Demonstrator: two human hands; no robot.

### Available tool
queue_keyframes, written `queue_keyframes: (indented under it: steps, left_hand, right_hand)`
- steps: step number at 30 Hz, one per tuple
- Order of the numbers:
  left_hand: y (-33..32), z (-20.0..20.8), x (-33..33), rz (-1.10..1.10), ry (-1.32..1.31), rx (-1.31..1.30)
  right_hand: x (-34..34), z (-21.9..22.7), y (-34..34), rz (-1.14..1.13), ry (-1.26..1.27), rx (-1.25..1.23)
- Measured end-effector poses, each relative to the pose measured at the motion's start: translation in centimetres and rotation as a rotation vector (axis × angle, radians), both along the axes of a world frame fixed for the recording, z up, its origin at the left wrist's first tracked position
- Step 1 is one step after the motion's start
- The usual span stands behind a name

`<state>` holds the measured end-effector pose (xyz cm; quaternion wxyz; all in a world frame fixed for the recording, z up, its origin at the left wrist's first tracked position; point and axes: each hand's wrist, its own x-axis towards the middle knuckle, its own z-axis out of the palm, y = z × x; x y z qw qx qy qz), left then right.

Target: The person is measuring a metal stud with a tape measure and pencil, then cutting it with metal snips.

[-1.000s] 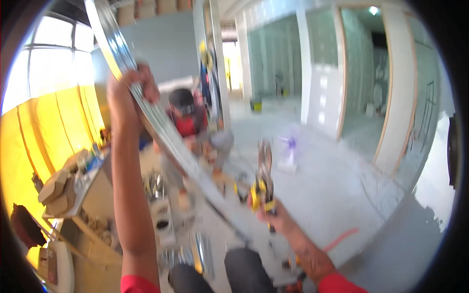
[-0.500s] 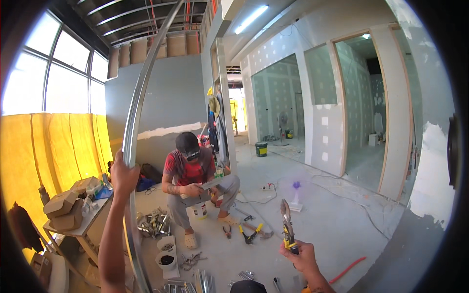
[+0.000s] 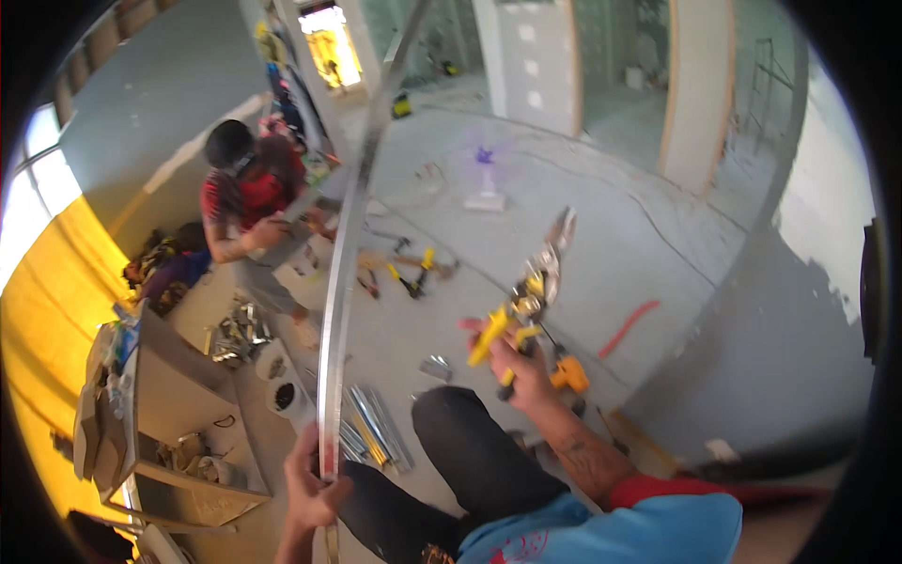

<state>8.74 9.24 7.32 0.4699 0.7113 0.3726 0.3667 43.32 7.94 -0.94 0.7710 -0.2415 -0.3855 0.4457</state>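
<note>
My left hand (image 3: pixel 315 493) is closed around a long, thin metal channel (image 3: pixel 346 254), low on its length. The channel rises from there and leans a little right, past the top of the picture. My right hand (image 3: pixel 528 378) grips a pair of tin snips (image 3: pixel 532 293) with yellow handles. Their blades point up and away, to the right of the channel and apart from it. Beyond the channel, on the left, a seated person in a red shirt (image 3: pixel 252 195) holds a metal piece in both hands.
A cordless drill (image 3: pixel 568 373) and a red strip (image 3: pixel 628 329) lie on the floor at right. Cut metal channels (image 3: pixel 374 428) lie before my knees. White buckets (image 3: pixel 282 395) and a wooden table (image 3: pixel 193 481) stand at left. Pliers (image 3: pixel 412 280) lie farther off, near a cord.
My view has swung down and tilted. My left hand now shows lower in the picture on the channel. The snips have turned, showing their yellow handles, and stay in my right hand.
</note>
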Motion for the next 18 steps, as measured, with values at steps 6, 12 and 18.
queue_keyframes:
  steps: [6,12,18]
  left_hand:
    - [-0.9,-5.4,5.2,-0.532,-0.181,-0.781]
    - [0.8,-10.5,7.3,-0.727,-0.117,-1.297]
    - [5.4,-16.4,9.0,-0.802,0.031,-1.223]
  right_hand:
    - [0.2,-3.4,1.5,0.153,0.563,0.04]
    - [2.7,-10.6,-0.7,0.015,0.687,-0.221]
    - [5.0,-17.3,1.4,-0.007,0.953,-0.275]
